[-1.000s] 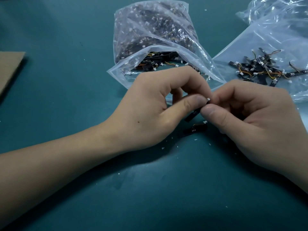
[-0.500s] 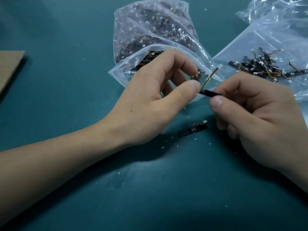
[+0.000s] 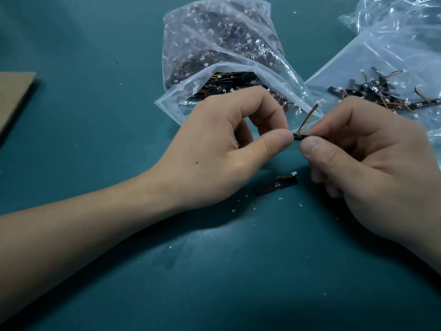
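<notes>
Teal mat as work surface, scattered with small white flecks. Both hands are raised just above it, near the centre. The right hand pinches a small black board between thumb and forefinger, its other fingers curled under. The left hand has thumb and forefinger tips closed on the board's left end. Only a short stretch of the board shows between the two thumbs. A red-and-yellow lead rises from it to a white connector. A second board lies flat on the mat just below the hands, touching neither. Behind the left hand is an open plastic bag full of the same parts. At right a flat bag carries a loose pile of boards. A cardboard piece lies at the far left edge.
</notes>
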